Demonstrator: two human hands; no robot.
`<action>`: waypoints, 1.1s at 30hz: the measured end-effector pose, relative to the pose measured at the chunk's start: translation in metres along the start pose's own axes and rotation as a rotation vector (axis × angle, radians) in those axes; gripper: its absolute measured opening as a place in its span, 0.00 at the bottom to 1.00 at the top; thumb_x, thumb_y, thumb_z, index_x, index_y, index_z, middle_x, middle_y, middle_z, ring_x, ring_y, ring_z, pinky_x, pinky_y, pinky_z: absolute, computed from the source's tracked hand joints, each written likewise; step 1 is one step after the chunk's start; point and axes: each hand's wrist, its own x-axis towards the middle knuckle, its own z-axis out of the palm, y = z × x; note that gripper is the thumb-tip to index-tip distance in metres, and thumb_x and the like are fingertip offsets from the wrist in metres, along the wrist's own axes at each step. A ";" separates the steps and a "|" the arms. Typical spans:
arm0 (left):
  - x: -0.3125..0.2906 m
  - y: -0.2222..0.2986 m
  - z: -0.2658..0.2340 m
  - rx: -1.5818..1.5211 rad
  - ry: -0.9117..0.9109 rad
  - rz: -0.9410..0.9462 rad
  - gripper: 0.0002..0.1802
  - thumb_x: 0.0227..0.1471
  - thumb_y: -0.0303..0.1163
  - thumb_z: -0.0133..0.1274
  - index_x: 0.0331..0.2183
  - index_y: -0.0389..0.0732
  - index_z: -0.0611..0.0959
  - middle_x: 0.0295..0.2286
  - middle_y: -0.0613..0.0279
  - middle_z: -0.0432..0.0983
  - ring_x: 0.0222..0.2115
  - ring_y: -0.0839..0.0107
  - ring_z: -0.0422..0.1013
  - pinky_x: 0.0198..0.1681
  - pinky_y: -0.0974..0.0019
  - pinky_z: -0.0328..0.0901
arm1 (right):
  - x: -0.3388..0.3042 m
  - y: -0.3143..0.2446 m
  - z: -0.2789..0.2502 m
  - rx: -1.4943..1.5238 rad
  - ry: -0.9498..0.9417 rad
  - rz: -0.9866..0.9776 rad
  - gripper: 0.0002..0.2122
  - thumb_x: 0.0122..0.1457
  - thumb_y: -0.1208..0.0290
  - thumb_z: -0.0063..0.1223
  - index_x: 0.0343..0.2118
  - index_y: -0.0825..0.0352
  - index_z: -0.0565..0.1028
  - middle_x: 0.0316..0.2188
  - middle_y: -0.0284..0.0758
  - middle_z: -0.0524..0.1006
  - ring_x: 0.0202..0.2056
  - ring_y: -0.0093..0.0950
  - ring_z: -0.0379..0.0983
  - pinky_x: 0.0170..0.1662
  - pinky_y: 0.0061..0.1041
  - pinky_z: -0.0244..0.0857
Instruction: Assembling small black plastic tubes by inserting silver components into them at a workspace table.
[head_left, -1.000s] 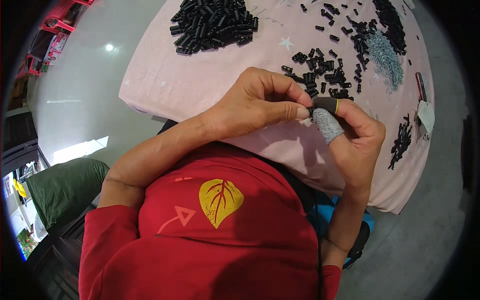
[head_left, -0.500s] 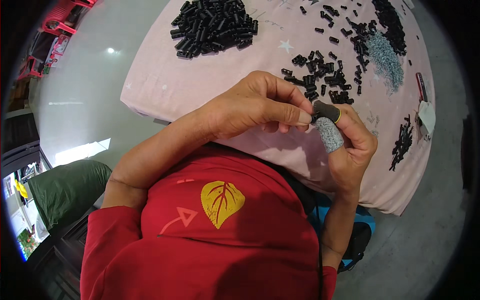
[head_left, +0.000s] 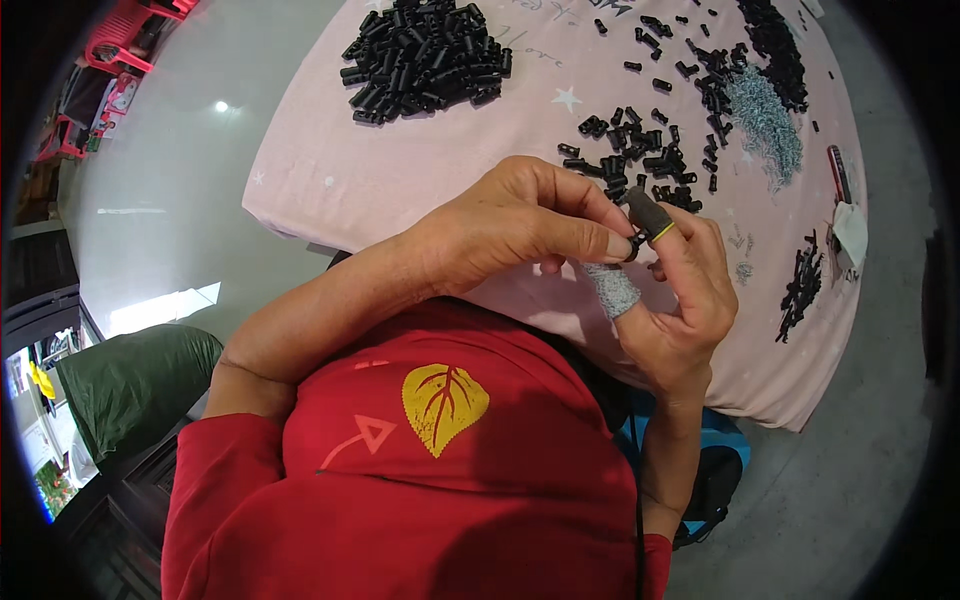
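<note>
My left hand (head_left: 530,222) pinches a small black plastic part (head_left: 636,245) between thumb and forefinger. My right hand (head_left: 690,290) meets it there, fingers curled around the part's other side. A dark finger cot (head_left: 648,212) with a yellow edge covers the right forefinger, and a speckled grey finger cot (head_left: 612,290) covers the right thumb. The thumb's tip is partly hidden behind my left hand. Just beyond the hands lie loose short black plastic pieces (head_left: 625,140) on the pink cloth.
A big heap of black cylinders (head_left: 425,62) is at the far left of the cloth-covered table (head_left: 330,150). Far right are a pile of grey metal bits (head_left: 768,125) and black pieces (head_left: 775,50). Thin black strips (head_left: 800,288) and a red-and-black cutter (head_left: 838,173) lie near the right edge.
My right thumb has swung left, under my left thumb, and the right forefinger has straightened and lifted. The gap between them is wider. My left hand keeps its pinch, slightly lower.
</note>
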 end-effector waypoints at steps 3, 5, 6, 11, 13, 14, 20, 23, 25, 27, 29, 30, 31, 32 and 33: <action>0.000 0.001 0.000 0.023 0.002 0.003 0.11 0.55 0.29 0.66 0.40 0.36 0.88 0.29 0.66 0.82 0.28 0.82 0.72 0.30 0.77 0.65 | 0.005 -0.001 0.002 -0.006 0.012 -0.008 0.22 0.45 0.77 0.69 0.47 0.71 0.82 0.41 0.39 0.80 0.37 0.29 0.75 0.35 0.23 0.69; -0.001 0.001 -0.001 0.045 -0.001 0.001 0.12 0.56 0.30 0.65 0.41 0.35 0.88 0.30 0.66 0.82 0.28 0.82 0.72 0.31 0.77 0.66 | 0.009 -0.001 0.003 -0.040 0.083 -0.122 0.19 0.40 0.79 0.69 0.40 0.72 0.82 0.36 0.40 0.80 0.33 0.36 0.76 0.36 0.31 0.72; -0.001 0.001 -0.002 0.033 -0.015 -0.002 0.12 0.57 0.31 0.65 0.42 0.35 0.88 0.30 0.66 0.82 0.28 0.82 0.72 0.31 0.77 0.67 | 0.010 -0.002 0.002 -0.040 0.082 -0.123 0.19 0.40 0.79 0.69 0.40 0.72 0.82 0.36 0.40 0.80 0.33 0.36 0.76 0.36 0.31 0.72; -0.002 0.000 -0.002 0.044 -0.053 -0.007 0.14 0.58 0.32 0.64 0.43 0.34 0.88 0.30 0.65 0.83 0.28 0.82 0.73 0.32 0.77 0.69 | 0.008 -0.003 -0.001 -0.113 0.027 -0.106 0.19 0.44 0.79 0.67 0.43 0.74 0.81 0.39 0.41 0.80 0.37 0.36 0.77 0.42 0.30 0.71; -0.002 0.002 0.000 0.023 -0.024 -0.018 0.13 0.58 0.32 0.65 0.42 0.34 0.89 0.30 0.65 0.83 0.27 0.82 0.73 0.32 0.77 0.69 | 0.007 -0.001 0.001 -0.092 0.039 -0.102 0.19 0.44 0.79 0.67 0.43 0.74 0.81 0.38 0.42 0.80 0.37 0.37 0.77 0.42 0.30 0.71; -0.002 0.001 0.001 0.023 -0.025 -0.018 0.13 0.58 0.32 0.65 0.42 0.34 0.89 0.30 0.65 0.83 0.27 0.82 0.73 0.32 0.77 0.69 | 0.007 0.000 0.003 -0.071 0.052 -0.096 0.19 0.44 0.79 0.67 0.43 0.74 0.81 0.38 0.42 0.80 0.37 0.37 0.77 0.42 0.30 0.71; -0.001 0.000 0.000 0.006 -0.015 -0.027 0.13 0.56 0.31 0.66 0.42 0.34 0.89 0.31 0.64 0.84 0.27 0.82 0.74 0.33 0.78 0.70 | 0.013 0.001 0.002 -0.046 0.043 -0.177 0.18 0.38 0.79 0.67 0.37 0.73 0.80 0.34 0.40 0.80 0.31 0.38 0.75 0.34 0.32 0.71; -0.002 0.001 -0.002 -0.025 -0.031 -0.051 0.13 0.56 0.31 0.66 0.42 0.34 0.89 0.31 0.63 0.84 0.28 0.81 0.76 0.33 0.78 0.71 | 0.015 -0.006 -0.003 -0.057 0.008 -0.165 0.18 0.38 0.80 0.67 0.37 0.73 0.80 0.34 0.40 0.80 0.31 0.37 0.75 0.32 0.31 0.71; -0.003 0.001 -0.001 -0.063 -0.015 -0.028 0.13 0.56 0.31 0.66 0.42 0.34 0.88 0.31 0.63 0.85 0.28 0.80 0.76 0.33 0.78 0.72 | 0.015 -0.007 0.000 -0.096 0.027 -0.187 0.18 0.38 0.80 0.67 0.37 0.73 0.80 0.34 0.40 0.80 0.30 0.36 0.75 0.32 0.30 0.71; -0.005 0.001 0.000 -0.082 -0.008 -0.029 0.13 0.56 0.31 0.66 0.42 0.34 0.88 0.32 0.62 0.85 0.28 0.80 0.76 0.33 0.78 0.72 | 0.013 -0.006 0.001 -0.136 0.045 -0.208 0.18 0.39 0.81 0.68 0.37 0.73 0.79 0.33 0.39 0.80 0.30 0.36 0.75 0.31 0.30 0.71; -0.004 0.002 0.000 -0.100 -0.001 -0.029 0.13 0.56 0.31 0.66 0.42 0.34 0.88 0.32 0.62 0.85 0.28 0.80 0.77 0.33 0.78 0.72 | 0.012 -0.004 0.002 -0.080 0.043 -0.156 0.20 0.46 0.79 0.65 0.45 0.74 0.81 0.36 0.42 0.80 0.34 0.37 0.76 0.38 0.32 0.71; -0.003 0.001 0.001 -0.105 -0.006 -0.032 0.13 0.56 0.31 0.66 0.42 0.35 0.88 0.32 0.62 0.85 0.28 0.80 0.77 0.34 0.78 0.72 | 0.012 -0.005 0.003 -0.081 0.044 -0.157 0.20 0.46 0.79 0.65 0.45 0.74 0.81 0.36 0.42 0.80 0.34 0.37 0.76 0.38 0.32 0.71; -0.002 0.001 0.001 -0.110 -0.011 -0.035 0.13 0.56 0.31 0.66 0.42 0.35 0.88 0.32 0.62 0.85 0.28 0.80 0.77 0.34 0.78 0.72 | 0.012 -0.006 0.003 -0.051 0.036 -0.114 0.20 0.46 0.79 0.65 0.46 0.74 0.81 0.36 0.42 0.80 0.35 0.38 0.77 0.38 0.31 0.71; -0.002 0.001 0.000 -0.109 -0.011 -0.035 0.13 0.56 0.31 0.66 0.42 0.35 0.88 0.32 0.62 0.85 0.28 0.80 0.77 0.34 0.78 0.72 | 0.012 -0.006 0.004 -0.019 0.028 -0.072 0.21 0.46 0.79 0.65 0.46 0.74 0.81 0.36 0.42 0.81 0.35 0.38 0.77 0.39 0.31 0.71; -0.001 0.000 -0.001 -0.083 -0.024 -0.023 0.14 0.58 0.32 0.65 0.42 0.35 0.88 0.33 0.62 0.85 0.28 0.80 0.77 0.34 0.78 0.72 | 0.012 -0.006 0.003 -0.019 0.029 -0.073 0.21 0.46 0.79 0.65 0.46 0.74 0.81 0.36 0.42 0.81 0.35 0.38 0.77 0.39 0.31 0.71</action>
